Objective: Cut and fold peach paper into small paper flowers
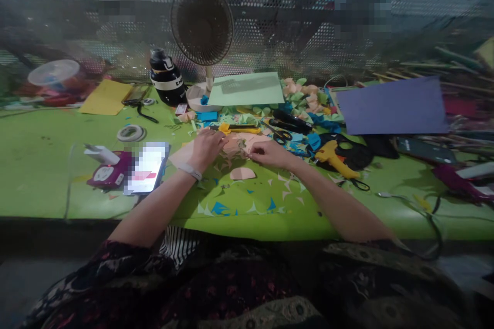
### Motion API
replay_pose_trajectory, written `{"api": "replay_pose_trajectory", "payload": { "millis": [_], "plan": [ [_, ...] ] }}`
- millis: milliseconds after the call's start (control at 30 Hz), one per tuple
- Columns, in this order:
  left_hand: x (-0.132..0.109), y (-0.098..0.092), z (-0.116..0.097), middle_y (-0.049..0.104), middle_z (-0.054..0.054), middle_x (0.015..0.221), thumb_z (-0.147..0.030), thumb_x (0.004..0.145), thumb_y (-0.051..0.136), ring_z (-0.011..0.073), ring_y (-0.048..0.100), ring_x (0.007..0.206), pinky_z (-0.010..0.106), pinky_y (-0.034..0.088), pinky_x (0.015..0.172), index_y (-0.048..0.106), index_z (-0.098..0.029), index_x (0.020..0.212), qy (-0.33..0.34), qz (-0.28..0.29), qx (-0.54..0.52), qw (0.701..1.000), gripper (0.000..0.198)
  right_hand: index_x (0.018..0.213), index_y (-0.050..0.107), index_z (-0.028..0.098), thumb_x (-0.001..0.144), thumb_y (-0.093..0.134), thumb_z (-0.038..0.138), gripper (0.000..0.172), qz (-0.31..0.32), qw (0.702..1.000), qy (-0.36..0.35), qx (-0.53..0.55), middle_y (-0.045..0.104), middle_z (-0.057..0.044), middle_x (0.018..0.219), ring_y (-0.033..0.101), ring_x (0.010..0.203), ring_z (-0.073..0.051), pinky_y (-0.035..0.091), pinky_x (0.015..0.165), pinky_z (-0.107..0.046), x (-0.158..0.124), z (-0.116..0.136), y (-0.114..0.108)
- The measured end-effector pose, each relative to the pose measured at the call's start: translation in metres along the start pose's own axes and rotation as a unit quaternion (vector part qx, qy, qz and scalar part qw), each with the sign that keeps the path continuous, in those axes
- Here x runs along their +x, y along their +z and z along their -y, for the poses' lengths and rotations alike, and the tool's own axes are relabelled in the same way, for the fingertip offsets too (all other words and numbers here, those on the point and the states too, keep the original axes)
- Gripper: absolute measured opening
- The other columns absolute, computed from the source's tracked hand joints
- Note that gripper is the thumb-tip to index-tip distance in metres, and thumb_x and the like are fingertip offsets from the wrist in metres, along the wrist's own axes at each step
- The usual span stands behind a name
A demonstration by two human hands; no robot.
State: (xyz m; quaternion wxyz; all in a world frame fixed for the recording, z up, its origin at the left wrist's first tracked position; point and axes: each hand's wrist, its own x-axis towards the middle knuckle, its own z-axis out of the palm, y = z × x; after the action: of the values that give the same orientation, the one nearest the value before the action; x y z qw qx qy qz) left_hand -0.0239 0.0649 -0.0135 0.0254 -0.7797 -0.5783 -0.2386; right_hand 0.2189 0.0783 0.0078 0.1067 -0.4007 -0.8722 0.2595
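Observation:
My left hand (207,147) lies over peach paper (181,155) on the green table, its fingers stretched loosely toward the middle. My right hand (268,153) is closed, thumb and fingers pinched together above a heap of peach paper scraps (233,145). What sits between those fingertips is too small to make out. Just below the hands lies a rounded peach paper piece (243,173). Beyond them are a yellow utility knife (241,128), black-handled scissors (283,136) and a black stapler (291,121).
Left are a lit phone (148,168), a tape roll (131,133) and a purple charging block (119,170). A bottle (169,82), a desk fan (203,23) and pale green paper (247,88) stand behind. Right are a yellow glue gun (335,158) and purple paper (393,105).

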Motion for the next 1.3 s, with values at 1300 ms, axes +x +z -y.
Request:
{"api": "replay_pose_trajectory", "payload": {
  "millis": [1300],
  "plan": [
    [-0.011,-0.011,-0.022,0.070,0.009,0.088,-0.048,0.086,0.068,0.0205,0.064,0.087,0.035,0.051,0.078,0.076,-0.019,0.085,0.064,-0.109,-0.434,0.892,0.029,0.089,0.071,0.020,0.089,0.062,0.039,0.022,-0.261,0.951,-0.109,0.126,0.069,-0.007,0.094,0.064,0.070,-0.015,0.055,0.058,-0.027,0.006,0.025,0.005]
  ]
}}
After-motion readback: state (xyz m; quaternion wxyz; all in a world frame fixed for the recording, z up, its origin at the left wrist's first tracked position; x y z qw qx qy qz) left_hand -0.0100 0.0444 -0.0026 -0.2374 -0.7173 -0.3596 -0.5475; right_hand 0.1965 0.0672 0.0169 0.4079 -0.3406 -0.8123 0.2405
